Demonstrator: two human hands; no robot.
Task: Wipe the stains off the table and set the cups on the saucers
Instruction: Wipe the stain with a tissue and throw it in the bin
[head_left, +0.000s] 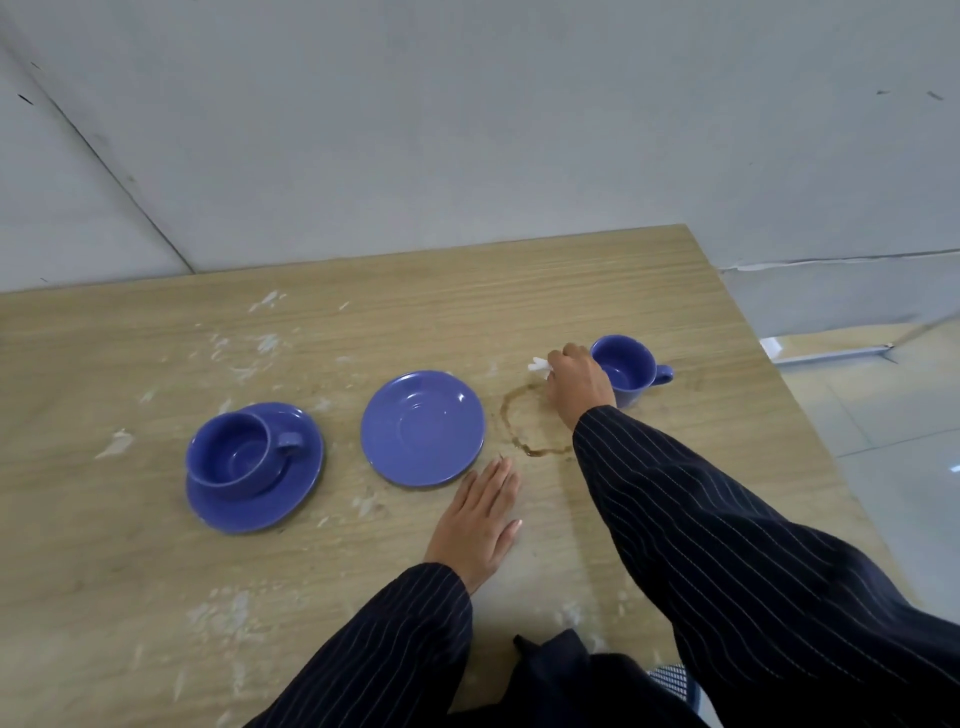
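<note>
A brown ring stain (524, 441) marks the wooden table (467, 291) right of centre. My right hand (579, 387) presses a small white tissue (537, 365) down at the ring's far edge. Just right of that hand a blue cup (631, 366) stands on the bare table, handle pointing right. An empty blue saucer (423, 428) lies left of the stain. Further left, another blue cup (234, 454) sits on its own saucer (260, 512). My left hand (480, 525) rests flat on the table, fingers together, near the empty saucer's front edge.
White scuffs and flakes (260, 348) are scattered over the tabletop, mostly on the left and front. The table's right edge drops to a tiled floor (883, 415). A grey wall (467, 130) stands behind the table.
</note>
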